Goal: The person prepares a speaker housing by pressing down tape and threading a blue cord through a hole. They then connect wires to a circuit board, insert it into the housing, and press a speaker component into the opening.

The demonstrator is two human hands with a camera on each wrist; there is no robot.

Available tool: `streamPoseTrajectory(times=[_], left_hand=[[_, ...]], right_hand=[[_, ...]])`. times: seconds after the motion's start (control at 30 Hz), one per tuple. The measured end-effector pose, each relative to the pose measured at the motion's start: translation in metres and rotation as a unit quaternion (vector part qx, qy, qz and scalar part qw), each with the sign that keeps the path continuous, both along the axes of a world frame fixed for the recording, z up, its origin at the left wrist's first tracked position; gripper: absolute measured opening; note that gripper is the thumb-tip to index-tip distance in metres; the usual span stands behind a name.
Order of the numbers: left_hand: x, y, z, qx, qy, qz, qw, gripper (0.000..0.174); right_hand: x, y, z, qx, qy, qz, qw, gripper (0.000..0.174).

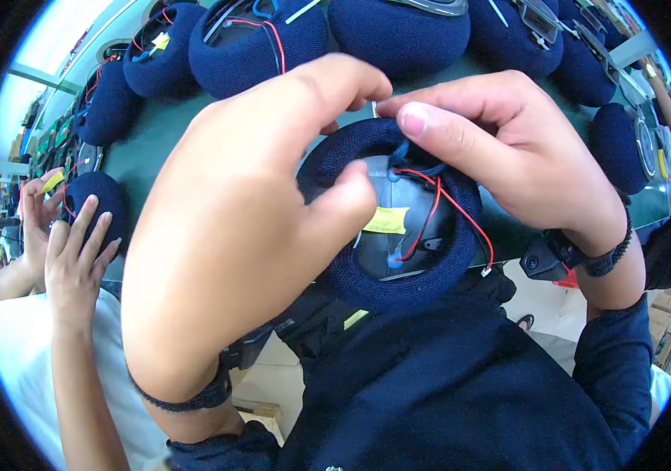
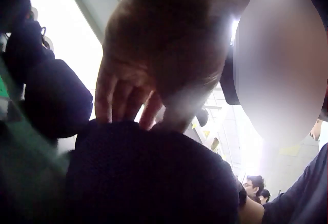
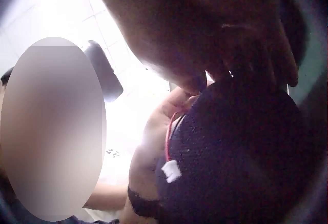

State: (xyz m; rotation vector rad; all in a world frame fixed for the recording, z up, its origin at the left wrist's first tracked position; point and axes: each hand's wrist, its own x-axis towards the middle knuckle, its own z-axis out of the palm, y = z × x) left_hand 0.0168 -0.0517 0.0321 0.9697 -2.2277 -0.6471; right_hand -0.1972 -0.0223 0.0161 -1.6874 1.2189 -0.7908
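A round, navy knit-covered shell (image 1: 410, 286) lies in front of me with its hollow side up. Inside it are a dark base, red wires (image 1: 461, 208), a blue cord (image 1: 427, 168) and a yellow tag (image 1: 386, 220). My right hand (image 1: 520, 149) pinches the knit cover at the far rim, thumb on top. My left hand (image 1: 249, 188) arches over the left side, its thumb over the opening and its curved fingers by the far rim. A thin white strip (image 1: 375, 108) shows between the two hands' fingertips. Whether the left fingers grip it, I cannot tell.
Several similar navy shells (image 1: 398, 35) line the back and sides of the green table (image 1: 163, 125). On the left, another person's hands (image 1: 76, 259) work on a shell. A white connector (image 1: 486, 272) hangs over the near rim on the red wires.
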Motion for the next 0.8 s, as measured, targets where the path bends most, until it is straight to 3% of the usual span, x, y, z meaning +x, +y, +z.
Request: streamPoseTrajectory(times=[0.1,0.17,0.4,0.47,0.5,0.6,0.67,0.8], left_hand=[[0.008,-0.004,0.001,-0.005,-0.032,-0.055,0.998,0.029],[0.013,-0.014,-0.009,-0.087,-0.085,-0.053,0.991,0.029],[0.009,-0.015,-0.012,-0.082,-0.041,-0.063,0.994,0.028],[-0.006,0.000,0.009,0.029,-0.014,-0.030,0.999,0.028],[-0.006,-0.001,0.011,0.029,-0.015,-0.030,0.999,0.028],[-0.003,-0.006,0.006,-0.011,-0.059,-0.040,0.997,0.028],[0.003,-0.018,-0.014,-0.177,-0.058,-0.068,0.980,0.026],[0.003,-0.023,-0.011,-0.156,-0.080,-0.077,0.981,0.031]], right_hand=[[0.001,-0.004,0.006,-0.006,0.038,0.003,0.999,0.030],[0.004,-0.006,0.009,-0.009,0.072,-0.006,0.997,0.029],[0.011,-0.007,0.007,-0.035,0.095,-0.009,0.995,0.029],[0.008,-0.005,0.011,-0.038,0.107,-0.006,0.993,0.030],[0.008,-0.005,0.012,-0.042,0.119,-0.003,0.992,0.030],[0.009,-0.005,0.009,-0.037,0.104,-0.001,0.994,0.031],[0.012,-0.005,0.009,-0.021,0.089,-0.007,0.996,0.033],[0.009,-0.005,0.006,0.006,0.045,-0.011,0.999,0.038]])
